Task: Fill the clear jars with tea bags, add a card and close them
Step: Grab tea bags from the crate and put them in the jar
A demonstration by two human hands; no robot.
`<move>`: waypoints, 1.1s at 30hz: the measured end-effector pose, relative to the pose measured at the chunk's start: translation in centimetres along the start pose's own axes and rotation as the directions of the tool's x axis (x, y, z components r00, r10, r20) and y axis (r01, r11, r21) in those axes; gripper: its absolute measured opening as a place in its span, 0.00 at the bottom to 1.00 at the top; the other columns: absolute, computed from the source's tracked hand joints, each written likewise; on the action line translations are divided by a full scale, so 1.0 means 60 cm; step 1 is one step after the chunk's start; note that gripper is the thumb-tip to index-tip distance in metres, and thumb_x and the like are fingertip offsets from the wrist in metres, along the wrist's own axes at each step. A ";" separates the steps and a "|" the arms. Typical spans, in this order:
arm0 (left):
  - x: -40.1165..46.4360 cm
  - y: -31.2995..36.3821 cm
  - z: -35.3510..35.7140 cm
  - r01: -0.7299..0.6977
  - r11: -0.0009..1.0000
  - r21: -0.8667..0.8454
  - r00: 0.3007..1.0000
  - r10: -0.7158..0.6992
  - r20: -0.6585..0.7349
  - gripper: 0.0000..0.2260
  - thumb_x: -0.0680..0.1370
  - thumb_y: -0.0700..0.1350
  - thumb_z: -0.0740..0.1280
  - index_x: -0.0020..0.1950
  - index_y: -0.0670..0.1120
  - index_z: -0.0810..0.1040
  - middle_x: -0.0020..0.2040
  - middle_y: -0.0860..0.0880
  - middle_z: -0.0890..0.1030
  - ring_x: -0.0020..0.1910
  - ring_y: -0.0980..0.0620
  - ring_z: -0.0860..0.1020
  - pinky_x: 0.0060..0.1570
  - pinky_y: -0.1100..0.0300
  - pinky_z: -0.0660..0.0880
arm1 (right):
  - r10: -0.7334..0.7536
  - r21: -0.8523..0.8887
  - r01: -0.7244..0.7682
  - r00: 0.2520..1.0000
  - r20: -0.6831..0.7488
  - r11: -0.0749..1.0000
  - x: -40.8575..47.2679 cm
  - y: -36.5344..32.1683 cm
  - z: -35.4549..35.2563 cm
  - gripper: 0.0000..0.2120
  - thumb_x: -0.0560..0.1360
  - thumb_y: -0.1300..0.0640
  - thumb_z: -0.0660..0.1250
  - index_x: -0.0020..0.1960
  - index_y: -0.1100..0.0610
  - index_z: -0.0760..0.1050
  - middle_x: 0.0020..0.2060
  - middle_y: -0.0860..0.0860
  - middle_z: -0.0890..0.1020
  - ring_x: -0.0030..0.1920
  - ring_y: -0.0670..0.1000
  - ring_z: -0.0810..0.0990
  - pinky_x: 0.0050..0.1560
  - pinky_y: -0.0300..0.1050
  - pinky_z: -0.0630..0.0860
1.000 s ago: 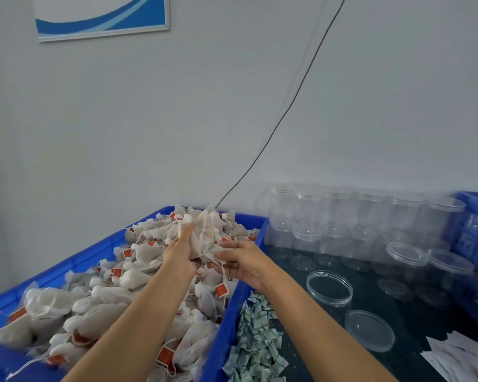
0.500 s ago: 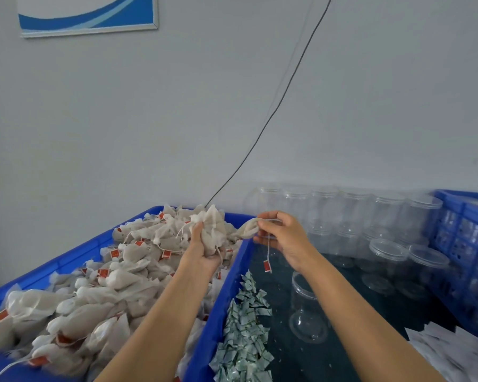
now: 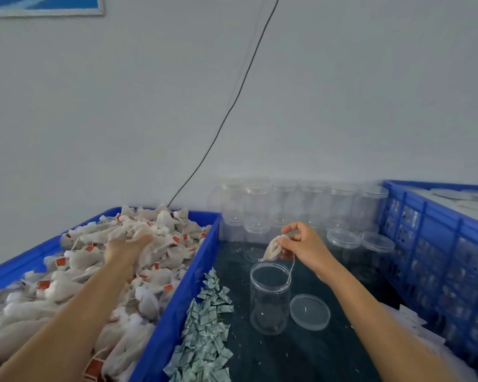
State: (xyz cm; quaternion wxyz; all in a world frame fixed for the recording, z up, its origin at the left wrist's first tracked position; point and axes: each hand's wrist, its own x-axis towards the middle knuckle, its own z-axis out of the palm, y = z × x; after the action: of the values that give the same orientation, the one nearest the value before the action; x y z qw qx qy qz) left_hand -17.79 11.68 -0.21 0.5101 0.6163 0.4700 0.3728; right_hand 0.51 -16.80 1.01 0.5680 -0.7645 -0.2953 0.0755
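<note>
A blue bin [image 3: 178, 296] on the left is heaped with white tea bags [image 3: 75, 260] that carry red tags. My left hand [image 3: 126, 246] lies on the heap with its fingertips buried among the bags; motion blur hides its grip. An open clear jar [image 3: 269, 297] stands empty on the dark table. Just above its mouth my right hand [image 3: 301, 244] pinches one tea bag [image 3: 272, 249], whose string hangs down to the jar's rim. The jar's clear lid [image 3: 309, 312] lies flat to the right of it.
Rows of empty clear jars [image 3: 284, 205] stand along the back wall, two with lids on [image 3: 360, 241]. Small green-white packets [image 3: 204, 329] are piled beside the bin. A blue crate [image 3: 442, 244] walls off the right, with white cards [image 3: 414, 326] at its foot. A black cable [image 3: 232, 103] hangs down the wall.
My right hand has carried one tea bag from the bin's edge rightward to above the open jar. My left hand has dropped from its raised bunch back onto the heap.
</note>
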 end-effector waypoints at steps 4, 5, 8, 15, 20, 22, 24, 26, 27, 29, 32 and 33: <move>0.017 -0.001 -0.018 -0.367 0.846 0.388 0.930 0.316 0.190 0.10 0.72 0.45 0.75 0.43 0.38 0.79 0.33 0.48 0.76 0.32 0.48 0.75 0.29 0.61 0.67 | -0.118 -0.270 0.115 0.993 0.007 0.956 0.008 0.008 -0.002 0.05 0.75 0.63 0.68 0.48 0.60 0.73 0.41 0.55 0.81 0.35 0.46 0.78 0.34 0.33 0.73; 0.016 0.002 -0.021 -0.434 0.779 0.452 0.900 0.357 0.249 0.10 0.72 0.45 0.75 0.44 0.39 0.79 0.35 0.48 0.76 0.36 0.47 0.76 0.31 0.61 0.66 | -0.143 -0.323 0.144 0.989 0.029 0.935 0.009 0.009 -0.002 0.04 0.74 0.63 0.69 0.45 0.57 0.74 0.40 0.51 0.81 0.38 0.46 0.78 0.36 0.32 0.72; 0.012 0.009 -0.028 -0.570 0.616 0.545 0.822 0.412 0.394 0.10 0.72 0.47 0.75 0.48 0.45 0.79 0.43 0.49 0.80 0.41 0.51 0.76 0.35 0.63 0.66 | -0.156 -0.407 0.188 0.982 0.109 0.894 0.006 0.014 0.002 0.07 0.72 0.63 0.72 0.41 0.53 0.77 0.40 0.47 0.81 0.41 0.43 0.79 0.41 0.31 0.73; -0.008 0.024 -0.046 -0.696 0.496 0.520 0.715 0.408 0.567 0.07 0.72 0.47 0.74 0.42 0.48 0.77 0.46 0.50 0.80 0.45 0.51 0.77 0.45 0.59 0.73 | -0.129 -0.587 0.207 0.977 0.172 0.783 -0.003 0.024 0.025 0.05 0.74 0.61 0.70 0.44 0.52 0.76 0.43 0.46 0.80 0.45 0.46 0.78 0.45 0.34 0.72; -0.011 0.027 -0.051 -0.690 0.544 0.477 0.708 0.371 0.602 0.09 0.72 0.48 0.74 0.43 0.45 0.78 0.45 0.48 0.81 0.46 0.48 0.79 0.51 0.52 0.77 | -0.354 -0.520 0.342 0.932 0.080 0.783 -0.018 -0.013 0.100 0.06 0.77 0.62 0.66 0.52 0.54 0.76 0.47 0.46 0.79 0.47 0.45 0.77 0.50 0.40 0.76; -0.008 0.023 -0.054 -0.693 0.569 0.443 0.699 0.382 0.604 0.10 0.72 0.49 0.74 0.47 0.45 0.80 0.49 0.51 0.82 0.50 0.49 0.79 0.53 0.53 0.76 | -0.322 -0.271 0.356 0.933 0.160 0.894 -0.027 -0.036 0.153 0.06 0.77 0.61 0.67 0.53 0.54 0.76 0.47 0.46 0.80 0.47 0.44 0.79 0.49 0.35 0.76; -0.003 0.017 -0.060 -0.694 0.604 0.392 0.690 0.404 0.600 0.12 0.71 0.50 0.75 0.51 0.46 0.82 0.52 0.56 0.79 0.52 0.54 0.77 0.53 0.58 0.74 | -0.286 -0.138 0.331 0.919 0.272 0.933 -0.029 -0.052 0.208 0.09 0.77 0.57 0.68 0.57 0.52 0.75 0.48 0.46 0.80 0.48 0.42 0.78 0.46 0.31 0.75; 0.002 0.009 -0.069 -0.700 0.635 0.327 0.672 0.431 0.603 0.08 0.70 0.50 0.76 0.46 0.52 0.82 0.46 0.62 0.80 0.48 0.62 0.77 0.45 0.68 0.71 | -0.231 -0.043 0.263 0.904 0.361 0.964 -0.028 -0.064 0.258 0.14 0.76 0.51 0.68 0.61 0.51 0.73 0.50 0.46 0.79 0.49 0.43 0.78 0.45 0.32 0.75; 0.003 0.005 -0.074 -0.708 0.639 0.301 0.657 0.438 0.614 0.06 0.70 0.51 0.77 0.42 0.57 0.80 0.41 0.63 0.81 0.43 0.65 0.77 0.41 0.71 0.69 | -0.204 -0.022 0.230 0.898 0.391 0.973 -0.027 -0.068 0.280 0.16 0.76 0.48 0.68 0.62 0.51 0.72 0.51 0.46 0.79 0.50 0.44 0.78 0.45 0.34 0.74; 0.006 -0.007 -0.083 -0.720 0.644 0.258 0.628 0.446 0.638 0.08 0.69 0.52 0.77 0.35 0.62 0.79 0.38 0.65 0.81 0.40 0.68 0.77 0.38 0.74 0.69 | -0.177 -0.015 0.199 0.901 0.397 0.980 -0.027 -0.072 0.319 0.17 0.75 0.47 0.69 0.59 0.55 0.73 0.49 0.49 0.80 0.47 0.46 0.79 0.45 0.39 0.76; 0.017 -0.034 -0.092 -0.713 0.652 0.259 0.629 0.430 0.648 0.08 0.69 0.53 0.76 0.42 0.62 0.80 0.44 0.61 0.82 0.46 0.64 0.78 0.43 0.71 0.73 | -0.226 -0.097 0.273 0.913 0.340 0.957 -0.025 -0.068 0.358 0.10 0.76 0.50 0.69 0.50 0.56 0.75 0.42 0.48 0.79 0.41 0.45 0.77 0.46 0.41 0.76; 0.022 -0.045 -0.094 -0.711 0.639 0.293 0.641 0.418 0.644 0.09 0.69 0.53 0.76 0.45 0.60 0.79 0.45 0.59 0.81 0.47 0.61 0.78 0.45 0.69 0.74 | -0.249 -0.145 0.311 0.908 0.335 0.939 -0.025 -0.065 0.365 0.08 0.76 0.51 0.69 0.48 0.55 0.75 0.40 0.47 0.78 0.39 0.44 0.75 0.44 0.38 0.74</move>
State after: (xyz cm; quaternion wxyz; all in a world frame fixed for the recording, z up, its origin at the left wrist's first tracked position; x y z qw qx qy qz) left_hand -23.24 14.60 -1.75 0.2787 0.9252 0.1685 0.1950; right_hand -12.01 1.13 -3.25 0.4414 -0.7441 -0.4945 0.0833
